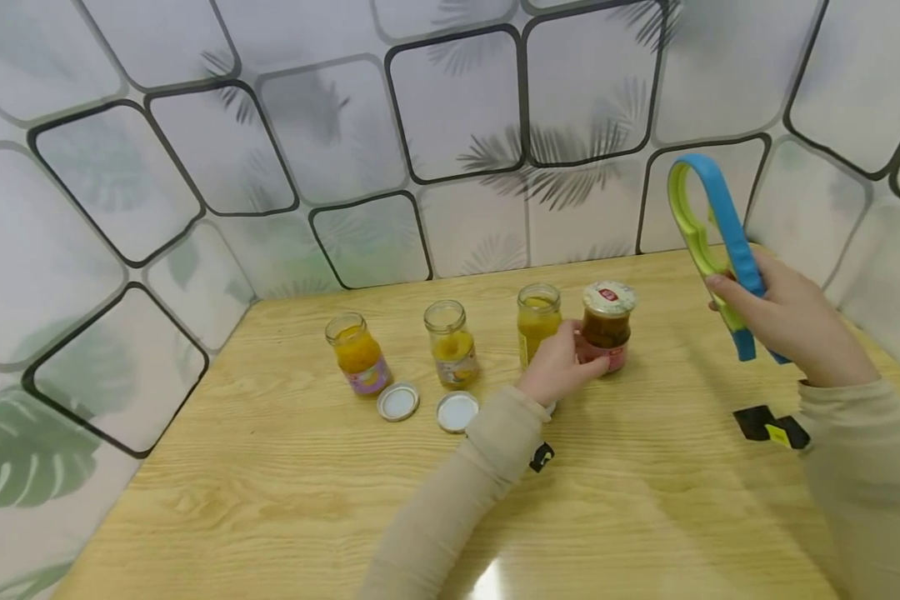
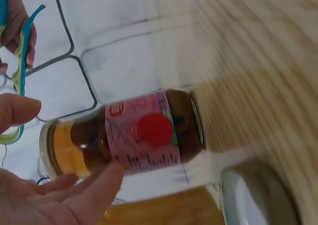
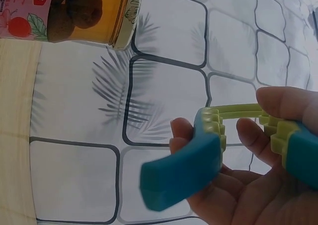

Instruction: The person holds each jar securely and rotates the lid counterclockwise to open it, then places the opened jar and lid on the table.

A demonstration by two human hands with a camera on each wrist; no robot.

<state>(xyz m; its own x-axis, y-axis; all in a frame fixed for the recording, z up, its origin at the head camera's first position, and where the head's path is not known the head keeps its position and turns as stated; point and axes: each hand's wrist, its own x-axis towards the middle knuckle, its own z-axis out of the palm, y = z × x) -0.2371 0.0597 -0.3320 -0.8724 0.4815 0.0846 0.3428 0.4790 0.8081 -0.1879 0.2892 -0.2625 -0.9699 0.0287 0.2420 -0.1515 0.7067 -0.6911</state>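
Observation:
A capped glass jar [image 1: 607, 321] of dark fruit, with a pink label, stands at the right end of a row. My left hand [image 1: 558, 367] is at its left side, thumb and fingers spread. In the left wrist view, a fingertip overlaps the jar's label [image 2: 141, 135]; whether it touches cannot be told. Raised at the right, my right hand [image 1: 806, 321] grips a blue and green jar opener [image 1: 731, 225] by its arms, loop upward. In the right wrist view, the jar opener's ridged green teeth [image 3: 213, 123] show between thumb and fingers.
Three uncapped jars of yellow-orange contents, a left jar [image 1: 356, 354], a middle jar [image 1: 453, 346] and a right jar [image 1: 537, 317], stand leftward. Lids [image 1: 398, 402] lie before them, one mostly behind the left wrist. Black pieces [image 1: 768, 425] lie by the right sleeve. A patterned wall [image 1: 465, 225] backs the table.

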